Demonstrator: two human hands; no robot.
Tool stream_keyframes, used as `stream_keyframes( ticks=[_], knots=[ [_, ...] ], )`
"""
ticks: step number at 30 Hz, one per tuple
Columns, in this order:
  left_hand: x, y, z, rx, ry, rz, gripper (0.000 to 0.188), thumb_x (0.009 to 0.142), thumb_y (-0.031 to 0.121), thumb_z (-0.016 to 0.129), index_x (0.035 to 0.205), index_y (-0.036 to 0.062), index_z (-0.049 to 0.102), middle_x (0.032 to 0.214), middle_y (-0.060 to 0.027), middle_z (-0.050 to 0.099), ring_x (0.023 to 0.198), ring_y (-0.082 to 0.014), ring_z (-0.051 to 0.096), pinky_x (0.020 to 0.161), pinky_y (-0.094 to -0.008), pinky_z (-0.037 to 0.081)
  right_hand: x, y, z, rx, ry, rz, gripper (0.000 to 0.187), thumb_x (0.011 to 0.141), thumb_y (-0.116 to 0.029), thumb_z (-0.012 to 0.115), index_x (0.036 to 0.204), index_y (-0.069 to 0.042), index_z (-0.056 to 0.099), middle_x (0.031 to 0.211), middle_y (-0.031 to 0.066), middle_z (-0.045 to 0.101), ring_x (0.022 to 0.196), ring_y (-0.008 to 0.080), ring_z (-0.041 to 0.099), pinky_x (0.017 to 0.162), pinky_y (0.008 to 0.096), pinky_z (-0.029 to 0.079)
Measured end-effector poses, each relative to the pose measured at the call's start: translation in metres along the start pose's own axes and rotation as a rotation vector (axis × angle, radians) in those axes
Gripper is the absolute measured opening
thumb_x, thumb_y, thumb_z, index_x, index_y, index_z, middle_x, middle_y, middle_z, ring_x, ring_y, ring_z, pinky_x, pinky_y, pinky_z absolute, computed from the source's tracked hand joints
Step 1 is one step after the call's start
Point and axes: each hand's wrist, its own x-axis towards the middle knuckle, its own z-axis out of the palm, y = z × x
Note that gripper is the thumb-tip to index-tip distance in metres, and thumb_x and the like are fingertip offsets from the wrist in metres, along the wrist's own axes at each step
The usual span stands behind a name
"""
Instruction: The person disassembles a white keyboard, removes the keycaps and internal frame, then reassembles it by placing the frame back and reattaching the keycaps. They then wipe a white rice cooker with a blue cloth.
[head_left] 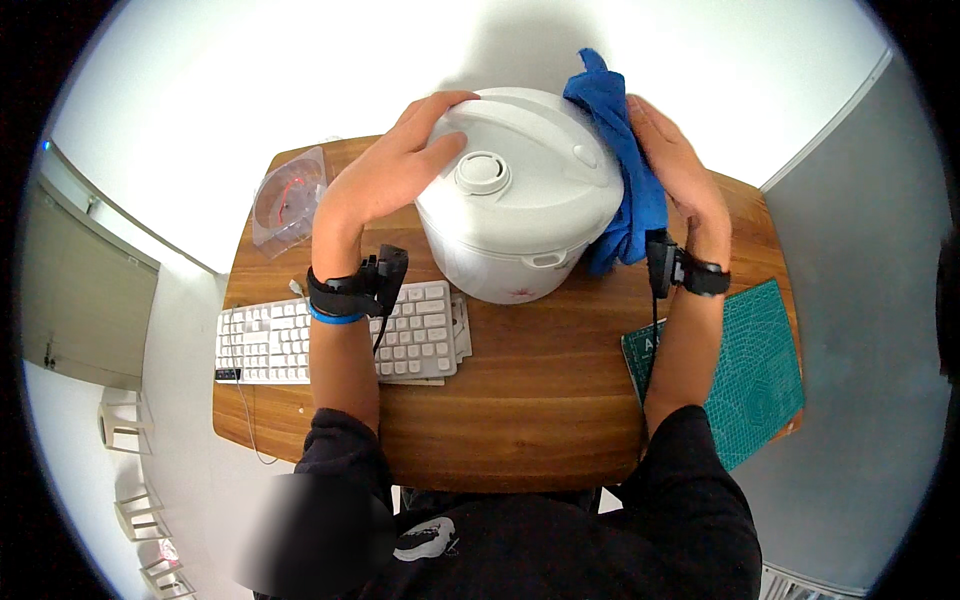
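A white rice cooker (520, 225) with a rounded lid and a steam vent stands at the far middle of the wooden table. My left hand (395, 165) rests on the lid's left side, fingers and thumb apart, gripping nothing. Against the cooker's right side, my right hand (675, 155) holds a bunched blue cloth (625, 150), with the palm turned toward the cooker. Part of the cloth sticks up above the lid and part hangs down to the table. Some of the right hand's fingers are hidden from view.
Under my left forearm lies a white keyboard (265, 345) with a thin cable. Behind it is a clear plastic container (288, 200). A green cutting mat (755, 370) lies under my right forearm, reaching past the table's edge. A white wall stands behind the cooker.
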Motion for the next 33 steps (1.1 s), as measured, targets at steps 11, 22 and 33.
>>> stream_keyframes(
  ticks=[11,22,33],
  knots=[
    [0.004,-0.010,0.003,0.002,0.015,-0.011,0.057,0.114,0.028,0.053,0.170,0.0143,0.052,0.160,-0.0184,0.062,0.144,-0.0314,0.062,0.121,-0.0408,0.049,-0.017,-0.019,0.009,-0.249,-0.127,-0.524,0.050,0.112,-0.038,0.073,0.156,-0.016,0.067,0.161,0.0148,0.063,0.150,0.0305,0.059,0.124,0.0435,0.049],
    [-0.001,0.002,0.003,0.026,0.036,-0.037,0.058,0.114,0.032,0.052,0.169,0.0134,0.053,0.160,-0.0206,0.062,0.146,-0.0347,0.061,0.124,-0.0449,0.046,0.010,0.024,0.012,-0.078,-0.047,-0.005,0.065,0.119,-0.050,0.055,0.166,-0.006,0.054,0.154,0.0215,0.070,0.139,0.0332,0.068,0.120,0.0421,0.052],
    [0.001,-0.002,0.004,0.023,0.031,0.003,0.056,0.116,0.029,0.053,0.170,0.0143,0.050,0.163,-0.0202,0.061,0.150,-0.0344,0.058,0.126,-0.0440,0.045,0.018,0.079,-0.001,-0.318,-0.515,-0.033,0.066,0.102,-0.034,0.078,0.156,0.001,0.065,0.150,0.0265,0.073,0.133,0.0392,0.073,0.114,0.0460,0.056]
  ],
)
